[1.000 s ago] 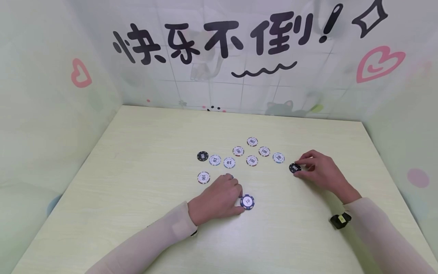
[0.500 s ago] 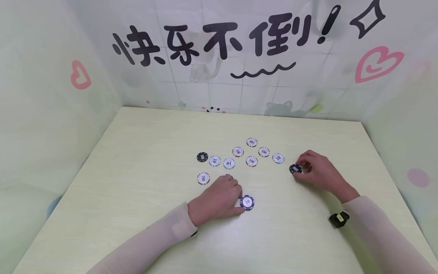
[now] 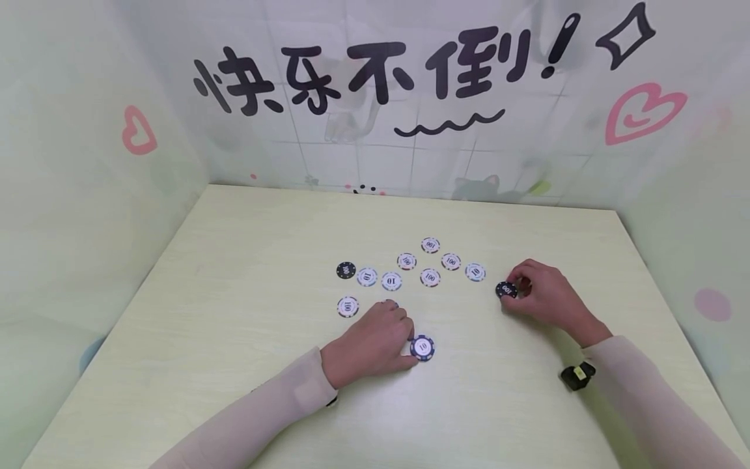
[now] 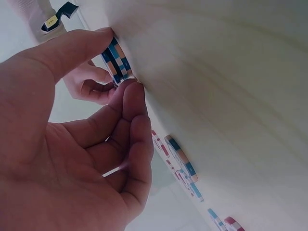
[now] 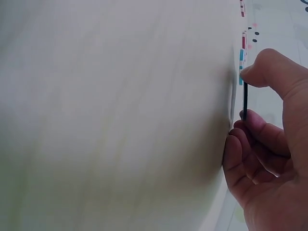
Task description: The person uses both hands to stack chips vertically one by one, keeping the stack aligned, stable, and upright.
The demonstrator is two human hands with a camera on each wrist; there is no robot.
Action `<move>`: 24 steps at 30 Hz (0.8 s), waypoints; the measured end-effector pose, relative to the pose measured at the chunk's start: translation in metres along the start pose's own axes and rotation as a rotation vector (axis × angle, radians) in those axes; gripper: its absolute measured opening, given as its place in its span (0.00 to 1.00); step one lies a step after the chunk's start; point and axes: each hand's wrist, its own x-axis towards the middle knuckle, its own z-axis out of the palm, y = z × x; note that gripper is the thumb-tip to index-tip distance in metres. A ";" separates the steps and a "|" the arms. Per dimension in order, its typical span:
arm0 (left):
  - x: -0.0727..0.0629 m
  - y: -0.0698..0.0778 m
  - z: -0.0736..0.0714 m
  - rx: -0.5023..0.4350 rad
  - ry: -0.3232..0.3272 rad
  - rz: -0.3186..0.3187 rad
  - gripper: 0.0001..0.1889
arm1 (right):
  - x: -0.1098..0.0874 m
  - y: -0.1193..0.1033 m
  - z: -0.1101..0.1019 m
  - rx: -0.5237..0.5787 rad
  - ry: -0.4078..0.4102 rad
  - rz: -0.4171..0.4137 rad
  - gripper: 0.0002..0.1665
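Note:
My left hand point(image 3: 372, 342) pinches a small stack of blue-edged poker chips point(image 3: 422, 348) marked 10, low over the table. The left wrist view shows the thumb and fingertips on the stack's edges point(image 4: 117, 60), with more than one layer. To the right, a black poker chip point(image 3: 506, 290) marked 100 is pinched between the thumb and fingers of my right hand point(image 3: 545, 293). Edge-on in the right wrist view, the black chip point(image 5: 245, 102) looks slightly off the table. Another blue-edged chip point(image 3: 392, 303) is mostly hidden behind my left knuckles.
Several white-faced chips point(image 3: 430, 277) lie flat and spread across the middle of the pale wooden table point(image 3: 234, 273). A second black chip point(image 3: 346, 270) lies at their left end, above a white chip point(image 3: 348, 307). Printed cloth walls point(image 3: 363, 150) enclose the back and sides.
My right hand and its black chip have shifted very slightly to the right relative to the loose chips. My left hand stays on its stack. The head view has tipped a little.

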 end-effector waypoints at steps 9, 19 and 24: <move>-0.001 0.001 -0.001 -0.005 0.011 0.009 0.19 | -0.001 -0.002 0.002 0.004 0.020 -0.034 0.15; -0.001 0.000 0.000 -0.010 -0.004 -0.004 0.19 | -0.001 -0.007 0.001 -0.010 0.038 -0.058 0.14; 0.000 0.000 0.001 -0.016 -0.007 -0.005 0.19 | 0.000 -0.011 0.000 -0.010 0.043 -0.057 0.14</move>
